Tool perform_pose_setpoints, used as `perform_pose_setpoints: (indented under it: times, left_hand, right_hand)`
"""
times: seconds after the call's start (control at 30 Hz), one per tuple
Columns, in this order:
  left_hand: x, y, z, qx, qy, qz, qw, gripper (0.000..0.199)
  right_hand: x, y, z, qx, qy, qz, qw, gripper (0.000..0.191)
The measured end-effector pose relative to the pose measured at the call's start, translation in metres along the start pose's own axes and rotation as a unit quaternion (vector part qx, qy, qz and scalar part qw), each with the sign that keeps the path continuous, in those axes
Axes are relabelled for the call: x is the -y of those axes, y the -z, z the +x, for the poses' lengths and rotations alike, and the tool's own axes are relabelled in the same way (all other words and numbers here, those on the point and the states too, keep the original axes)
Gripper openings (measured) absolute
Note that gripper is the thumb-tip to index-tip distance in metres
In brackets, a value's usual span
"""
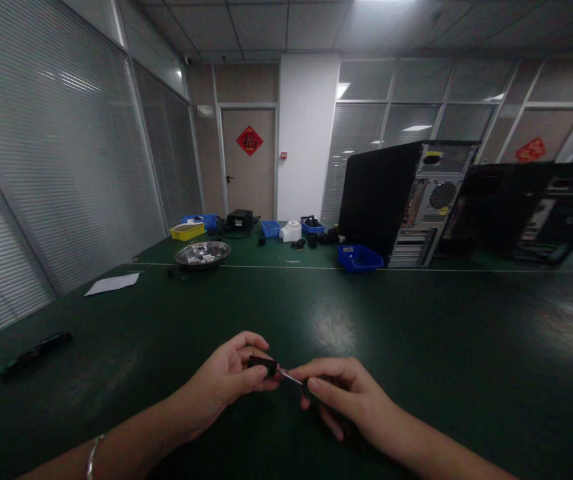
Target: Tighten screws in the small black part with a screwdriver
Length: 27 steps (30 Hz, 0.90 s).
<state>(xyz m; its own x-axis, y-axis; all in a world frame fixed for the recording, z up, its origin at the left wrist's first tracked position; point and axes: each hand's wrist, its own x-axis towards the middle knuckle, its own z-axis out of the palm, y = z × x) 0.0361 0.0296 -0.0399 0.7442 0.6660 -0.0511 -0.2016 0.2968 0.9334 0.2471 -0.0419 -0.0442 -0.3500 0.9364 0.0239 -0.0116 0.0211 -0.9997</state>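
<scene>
Above the near middle of the green table, my left hand [233, 370] pinches a small black block [263, 365] between thumb and fingers. My right hand [343, 390] is closed on a small screwdriver [292, 378] with a thin metal shaft; its dark handle is mostly covered by the fingers. The shaft points left, and its tip reaches the end of the black block near my left fingertips. Whether the tip sits inside the block, I cannot tell.
A dark narrow part [36, 353] and a paper sheet [113, 284] lie left. Farther back are a metal bowl [203, 255] with small pieces, a yellow tray [187, 231], a blue bin [359, 258], a white device [291, 231] and a black computer case [381, 200].
</scene>
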Motion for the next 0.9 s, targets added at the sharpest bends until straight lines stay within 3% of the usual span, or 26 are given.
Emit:
perform_pose_setpoints:
  times: [0.2,0.4,0.63,0.9]
  left_hand:
    - [-0.003,0.001,0.000,-0.035,-0.004,0.035,0.999,0.020]
    - [-0.005,-0.002,-0.001,-0.044,-0.011,0.094,0.995,0.026]
    - [-0.009,-0.006,-0.005,-0.041,0.022,0.246,0.968,0.040]
    - [-0.004,-0.005,-0.004,-0.019,-0.039,0.276,0.960,0.035]
  right_hand:
    - [0.000,0.000,0.000,-0.002,0.001,0.003,1.000,0.033]
    - [0.000,0.000,0.000,-0.006,-0.007,0.000,1.000,0.036]
    - [-0.002,-0.001,0.000,-0.017,-0.009,0.008,1.000,0.038]
    - [-0.001,-0.001,0.001,-0.027,-0.020,-0.015,0.999,0.041]
